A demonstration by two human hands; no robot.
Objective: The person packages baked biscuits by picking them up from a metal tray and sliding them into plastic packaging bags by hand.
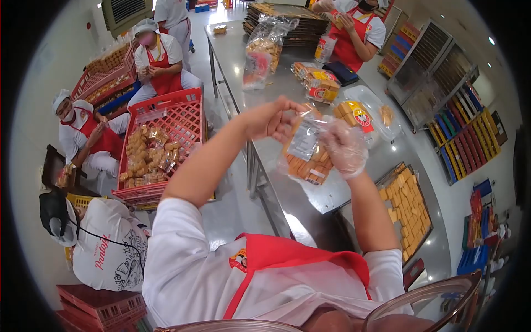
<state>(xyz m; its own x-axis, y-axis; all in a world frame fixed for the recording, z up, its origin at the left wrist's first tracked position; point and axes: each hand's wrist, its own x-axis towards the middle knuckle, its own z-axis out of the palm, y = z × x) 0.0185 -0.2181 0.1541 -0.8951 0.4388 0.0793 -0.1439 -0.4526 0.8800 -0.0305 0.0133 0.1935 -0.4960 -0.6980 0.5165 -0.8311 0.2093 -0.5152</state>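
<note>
Above the steel table, a clear plastic bag (308,157) of brown biscuit pieces with a white label hangs between my two hands. My bare left hand (272,119) has its fingers curled at the bag's upper left edge. My right hand (345,148), in a clear plastic glove, pinches the bag's upper right side. Just behind the right hand lies a filled pack (354,114) with a red and yellow label. A tray (406,207) of loose biscuit pieces rests on the table to the right of my right forearm.
The steel table (235,72) carries more packs (321,83), a large filled bag (265,47) and stacked trays (287,22). A red crate (191,119) of small bags stands left of it. Several people work nearby. Racks (426,72) stand at right.
</note>
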